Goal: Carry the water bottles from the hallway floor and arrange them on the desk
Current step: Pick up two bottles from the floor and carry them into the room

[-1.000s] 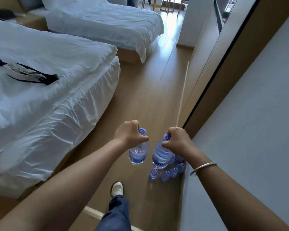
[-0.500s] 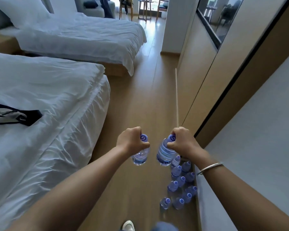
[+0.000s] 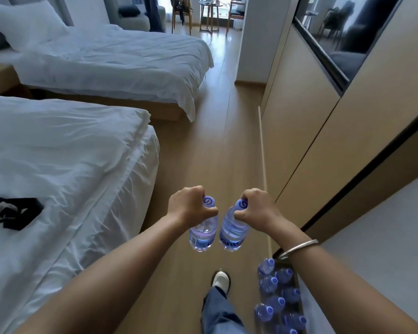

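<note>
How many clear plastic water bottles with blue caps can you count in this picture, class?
11: one in the left hand, one in the right hand, and nine clear plastic water bottles with blue caps standing on the floor by the wall. More may be hidden beneath the right arm.

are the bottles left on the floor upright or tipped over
Upright: the floor bottles by the wall all show their purple caps facing up at the camera.

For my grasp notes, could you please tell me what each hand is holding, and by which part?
The left hand grips one bottle at its neck below the cap; the right hand grips another bottle the same way.
</note>
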